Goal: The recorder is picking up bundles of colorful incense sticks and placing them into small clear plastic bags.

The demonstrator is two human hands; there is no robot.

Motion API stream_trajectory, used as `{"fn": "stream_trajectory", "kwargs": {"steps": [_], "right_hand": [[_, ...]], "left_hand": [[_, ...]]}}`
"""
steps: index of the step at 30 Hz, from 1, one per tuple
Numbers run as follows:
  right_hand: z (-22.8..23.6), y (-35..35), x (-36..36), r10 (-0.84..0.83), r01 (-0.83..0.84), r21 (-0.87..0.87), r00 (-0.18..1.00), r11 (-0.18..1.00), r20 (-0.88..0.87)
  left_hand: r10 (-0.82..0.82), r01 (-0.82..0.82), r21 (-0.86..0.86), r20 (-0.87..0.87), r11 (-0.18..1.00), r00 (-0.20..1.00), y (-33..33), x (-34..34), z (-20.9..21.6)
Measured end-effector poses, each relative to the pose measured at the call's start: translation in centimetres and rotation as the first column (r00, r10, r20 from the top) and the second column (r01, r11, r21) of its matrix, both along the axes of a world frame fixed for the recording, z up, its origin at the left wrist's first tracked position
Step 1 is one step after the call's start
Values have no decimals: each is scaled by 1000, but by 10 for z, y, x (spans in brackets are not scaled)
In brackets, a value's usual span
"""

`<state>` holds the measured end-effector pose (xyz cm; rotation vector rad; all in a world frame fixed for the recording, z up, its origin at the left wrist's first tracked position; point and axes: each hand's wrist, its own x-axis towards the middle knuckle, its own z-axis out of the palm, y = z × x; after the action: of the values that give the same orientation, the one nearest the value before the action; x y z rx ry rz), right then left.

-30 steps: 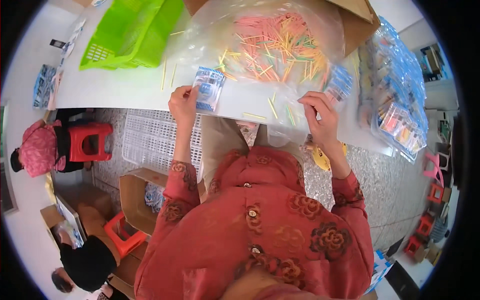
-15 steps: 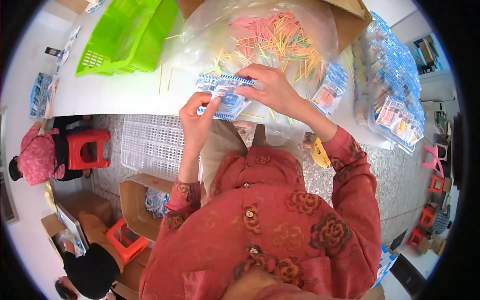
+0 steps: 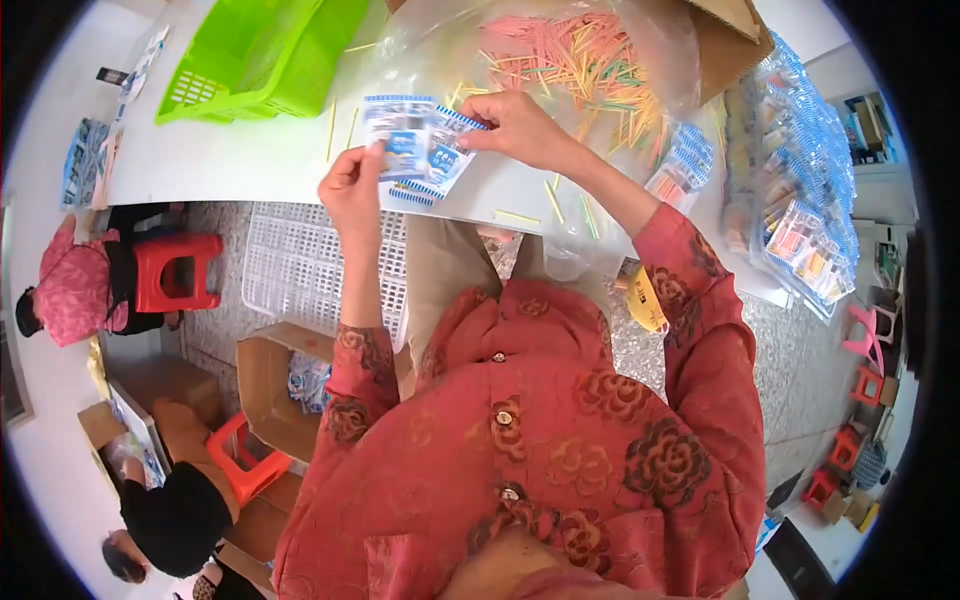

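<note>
One jacket (image 3: 560,400): red cloth, patterned with dark rose-like flowers, round buttons down the front.
Left hand (image 3: 350,190): closed to a pinch, thumb over the edge of the left packet (image 3: 402,135).
Right hand (image 3: 520,130): thumb and fingers pressed together on an upper corner of the right packet (image 3: 445,160).
Packets: flat, rectangular, glossy film with blue-striped ends; overlapping, the right one tilted, held over the front of the table.
Table (image 3: 260,170): smooth, white, with thin straight sticks lying loose.
Packet stack (image 3: 790,150): shiny, overlapping in rows at the right.
Stick heap (image 3: 575,65): slender, pink, yellow and green, tangled on crinkled clear plastic (image 3: 440,50).
Basket (image 3: 240,60): bright green plastic, slotted at one end.
Carton (image 3: 735,40): plain brown cardboard, beside the heap.
</note>
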<state>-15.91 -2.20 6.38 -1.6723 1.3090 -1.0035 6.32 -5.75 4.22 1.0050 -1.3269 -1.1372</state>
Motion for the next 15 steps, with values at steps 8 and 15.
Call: {"fn": "stream_trajectory", "kwargs": {"steps": [8, 15], "right_hand": [[-37, -30, 18, -335, 125, -524, 883, 842, -328], [30, -2, 13, -94, 104, -85, 989, 991, 115]], "left_hand": [[145, -145, 15, -109, 989, 983, 0, 22, 10], [-92, 97, 78, -62, 992, 994, 29, -1, 7]]}}
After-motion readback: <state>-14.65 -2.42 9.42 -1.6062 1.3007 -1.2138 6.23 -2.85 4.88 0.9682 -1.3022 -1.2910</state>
